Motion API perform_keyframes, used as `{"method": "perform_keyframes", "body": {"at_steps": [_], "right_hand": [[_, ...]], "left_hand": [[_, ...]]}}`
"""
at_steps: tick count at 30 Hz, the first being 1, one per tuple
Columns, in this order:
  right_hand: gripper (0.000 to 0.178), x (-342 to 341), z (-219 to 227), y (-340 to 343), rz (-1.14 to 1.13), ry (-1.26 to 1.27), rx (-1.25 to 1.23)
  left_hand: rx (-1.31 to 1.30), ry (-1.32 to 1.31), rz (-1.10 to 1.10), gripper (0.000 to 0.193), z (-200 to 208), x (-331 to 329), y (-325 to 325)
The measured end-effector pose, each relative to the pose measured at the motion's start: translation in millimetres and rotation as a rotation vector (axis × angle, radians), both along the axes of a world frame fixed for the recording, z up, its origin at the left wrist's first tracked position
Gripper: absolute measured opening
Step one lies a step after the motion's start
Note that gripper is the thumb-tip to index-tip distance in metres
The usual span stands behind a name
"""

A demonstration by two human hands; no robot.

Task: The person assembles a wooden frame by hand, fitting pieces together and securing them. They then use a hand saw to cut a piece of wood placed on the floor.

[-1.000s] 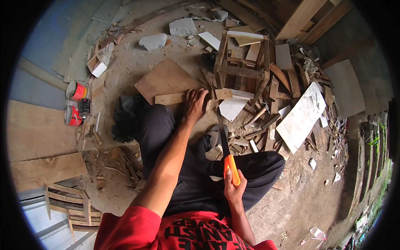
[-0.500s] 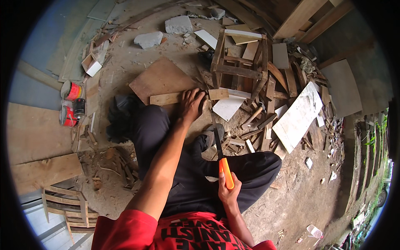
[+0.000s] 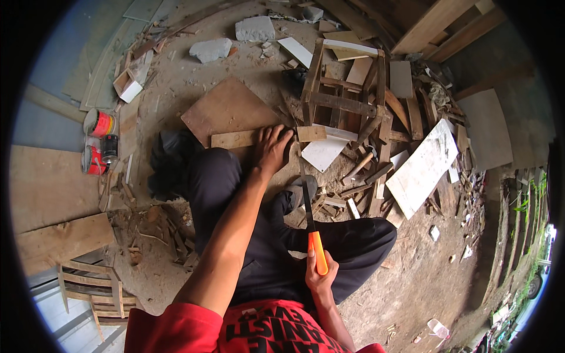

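Note:
A narrow wooden plank (image 3: pixel 234 139) lies crosswise over a brown board (image 3: pixel 226 109), its short end (image 3: pixel 312 133) sticking out to the right. My left hand (image 3: pixel 274 148) grips the plank from above, fingers bent over it near the saw line; its underside is hidden. In my right hand (image 3: pixel 322 276) is the orange handle of a handsaw (image 3: pixel 309 206). The dark, narrow blade points away from me, and its far part meets the plank just right of my left fingers. How deep the cut goes is too small to tell.
A wooden stool frame (image 3: pixel 344 103) stands beyond the plank to the right. Around it lie wood scraps, a hammer (image 3: pixel 360 166) and a stained white panel (image 3: pixel 422 169). Paint cans (image 3: pixel 103 123) sit at left. Concrete chunks (image 3: pixel 255 28) rest at the back. My crossed legs (image 3: pixel 218 194) are close below.
My right hand has drawn the saw slightly back toward my body. The left hand stays on the plank, and the whole view has shifted a little.

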State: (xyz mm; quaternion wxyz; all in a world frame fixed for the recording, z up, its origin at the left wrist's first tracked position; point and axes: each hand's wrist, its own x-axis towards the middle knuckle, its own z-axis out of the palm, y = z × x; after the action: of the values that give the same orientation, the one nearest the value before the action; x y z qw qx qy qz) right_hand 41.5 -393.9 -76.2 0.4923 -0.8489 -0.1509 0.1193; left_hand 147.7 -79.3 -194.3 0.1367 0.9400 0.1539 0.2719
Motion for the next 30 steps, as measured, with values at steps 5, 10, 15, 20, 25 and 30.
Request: {"method": "perform_keyframes", "body": {"at_steps": [5,10,15,20,25,30], "right_hand": [[0.045,20,-6,27,-0.04,0.065,0.041],[0.041,0,-14,11,0.0,0.024,0.039],[0.036,0,-17,8,-0.017,0.068,0.026],[0.038,4,-17,5,-0.01,0.07,0.02],[0.039,8,-17,8,-0.049,0.082,0.046],[0.039,11,-13,10,-0.01,0.032,-0.002]], "left_hand": [[-0.011,0.017,-0.001,0.034,0,-2,-1],[0.006,0.05,-0.01,0.036,5,-4,1],[0.017,0.064,0.049,0.046,6,4,0],[0.02,0.114,0.062,0.05,3,1,2],[0.007,0.082,0.064,0.052,7,7,1],[0.063,0.107,0.094,0.051,0,7,6]]}}
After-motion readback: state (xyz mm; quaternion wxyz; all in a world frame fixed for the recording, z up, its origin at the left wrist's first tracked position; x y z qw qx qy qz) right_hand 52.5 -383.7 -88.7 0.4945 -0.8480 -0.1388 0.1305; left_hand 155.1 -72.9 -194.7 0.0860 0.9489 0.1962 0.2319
